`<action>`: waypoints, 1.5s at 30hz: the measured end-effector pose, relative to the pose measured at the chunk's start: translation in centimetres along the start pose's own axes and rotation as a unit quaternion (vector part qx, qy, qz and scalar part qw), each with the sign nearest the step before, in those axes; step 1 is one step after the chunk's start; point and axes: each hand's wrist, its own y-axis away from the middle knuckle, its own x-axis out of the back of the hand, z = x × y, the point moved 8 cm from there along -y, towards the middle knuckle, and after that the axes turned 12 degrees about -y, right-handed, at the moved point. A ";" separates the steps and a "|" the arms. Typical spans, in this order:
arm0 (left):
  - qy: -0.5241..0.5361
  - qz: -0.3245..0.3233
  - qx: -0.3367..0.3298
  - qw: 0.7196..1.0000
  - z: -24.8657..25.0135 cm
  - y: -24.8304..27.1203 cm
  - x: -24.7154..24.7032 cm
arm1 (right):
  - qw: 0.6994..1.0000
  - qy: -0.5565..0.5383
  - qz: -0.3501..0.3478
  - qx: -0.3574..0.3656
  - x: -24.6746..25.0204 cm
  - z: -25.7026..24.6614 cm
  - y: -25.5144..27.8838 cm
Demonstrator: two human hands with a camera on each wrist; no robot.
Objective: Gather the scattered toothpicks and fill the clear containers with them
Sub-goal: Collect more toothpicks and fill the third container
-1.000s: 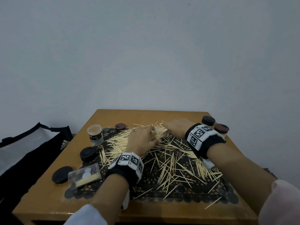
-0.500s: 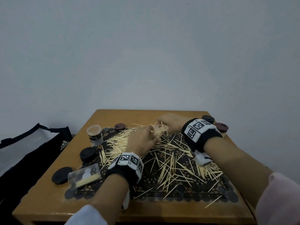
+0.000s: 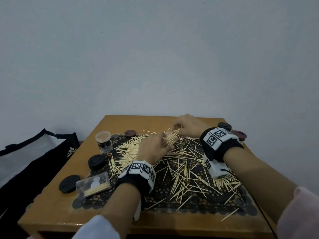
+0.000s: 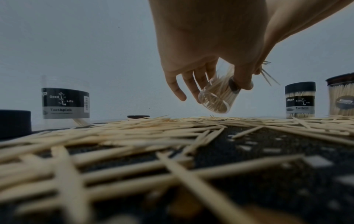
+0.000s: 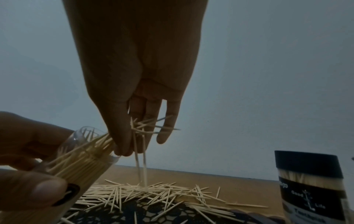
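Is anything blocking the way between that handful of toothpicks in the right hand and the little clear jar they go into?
Nothing visible. The left hand holds the clear jar tilted, lid off, its mouth right at the right hand, whose bunch of toothpicks sits beside the rim. Only toothpicks already inside crowd the opening.

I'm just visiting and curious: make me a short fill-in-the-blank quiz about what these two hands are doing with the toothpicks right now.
1. The left hand grips a clear container that is tilted and has no ____ on it.
2. The right hand holds a bunch of toothpicks at the container's ____.
3. Most loose toothpicks lie on a black lace ____.
4. The container with a black cap beside the right hand stands ____.

Missing words: lid; mouth; mat; upright
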 end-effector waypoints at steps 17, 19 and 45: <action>0.012 0.002 -0.001 1.000 -0.1 -0.2 -0.2 | 0.983 -0.184 0.017 -0.024 0.8 1.8 0.0; 0.018 0.005 -0.006 1.000 0.0 -0.2 -0.2 | 0.981 -0.191 0.021 -0.014 0.7 1.5 -0.1; 0.077 0.016 -0.017 0.997 0.0 -0.3 -0.4 | 0.954 -0.290 0.073 0.026 1.7 1.6 0.0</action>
